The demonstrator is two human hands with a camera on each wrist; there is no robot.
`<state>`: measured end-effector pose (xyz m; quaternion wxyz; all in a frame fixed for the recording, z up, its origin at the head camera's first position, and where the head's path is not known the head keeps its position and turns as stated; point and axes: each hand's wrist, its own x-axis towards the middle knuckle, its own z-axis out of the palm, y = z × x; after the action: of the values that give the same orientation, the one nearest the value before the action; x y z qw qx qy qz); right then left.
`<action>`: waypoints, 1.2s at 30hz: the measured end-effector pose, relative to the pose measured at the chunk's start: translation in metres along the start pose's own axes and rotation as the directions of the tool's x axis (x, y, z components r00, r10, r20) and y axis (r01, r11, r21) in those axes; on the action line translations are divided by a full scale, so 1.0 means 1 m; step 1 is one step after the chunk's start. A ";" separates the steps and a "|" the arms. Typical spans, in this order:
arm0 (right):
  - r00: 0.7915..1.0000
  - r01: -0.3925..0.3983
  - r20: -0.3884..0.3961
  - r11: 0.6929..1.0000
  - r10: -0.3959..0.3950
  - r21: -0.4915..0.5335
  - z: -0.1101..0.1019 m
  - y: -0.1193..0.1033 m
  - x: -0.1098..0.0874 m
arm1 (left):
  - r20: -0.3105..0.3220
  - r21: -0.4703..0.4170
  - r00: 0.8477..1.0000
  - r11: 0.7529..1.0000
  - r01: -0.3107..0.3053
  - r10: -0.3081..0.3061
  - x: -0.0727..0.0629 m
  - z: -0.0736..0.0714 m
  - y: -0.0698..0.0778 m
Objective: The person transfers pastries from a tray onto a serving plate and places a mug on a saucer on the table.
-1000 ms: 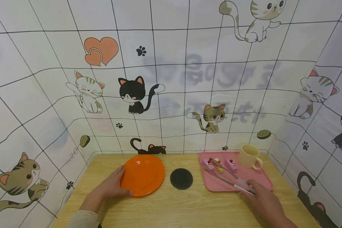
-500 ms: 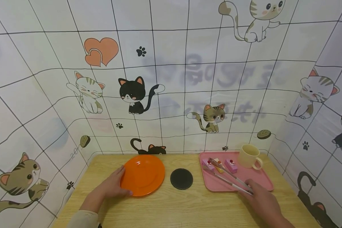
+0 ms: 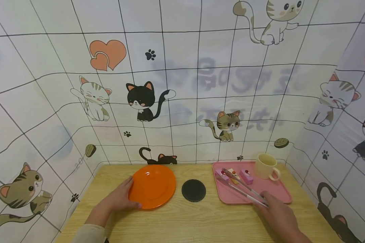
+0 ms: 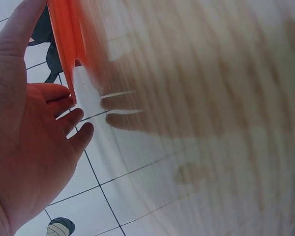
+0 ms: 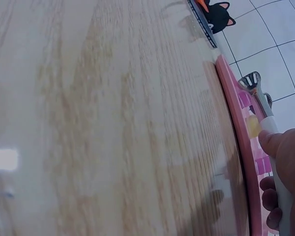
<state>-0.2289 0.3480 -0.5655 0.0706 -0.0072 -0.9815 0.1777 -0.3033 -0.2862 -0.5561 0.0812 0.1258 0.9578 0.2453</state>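
Orange plate [image 3: 153, 187] between hands [image 3: 118, 196] [image 3: 278, 213] (tongs [image 3: 247, 195] in right)

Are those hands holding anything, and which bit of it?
The right hand holds the tongs by the white handle. The left hand touches the rim of the orange plate, without a clear grip.
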 end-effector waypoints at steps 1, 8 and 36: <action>1.000 0.000 0.000 1.000 0.000 0.001 0.000 0.000 -0.001 | 0.001 -0.002 1.000 1.000 0.003 -0.003 0.000 0.000 0.000; 1.000 0.001 -0.018 1.000 -0.001 0.007 0.000 -0.002 -0.003 | 0.002 0.003 1.000 1.000 -0.003 0.003 -0.001 0.000 0.000; 0.987 0.044 -0.157 0.998 -0.038 0.037 0.004 0.002 -0.007 | 0.003 0.008 1.000 1.000 0.000 0.000 0.000 0.002 -0.002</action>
<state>-0.2230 0.3484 -0.5708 0.1510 0.0005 -0.9691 0.1949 -0.3029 -0.2869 -0.5585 0.0819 0.1266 0.9586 0.2414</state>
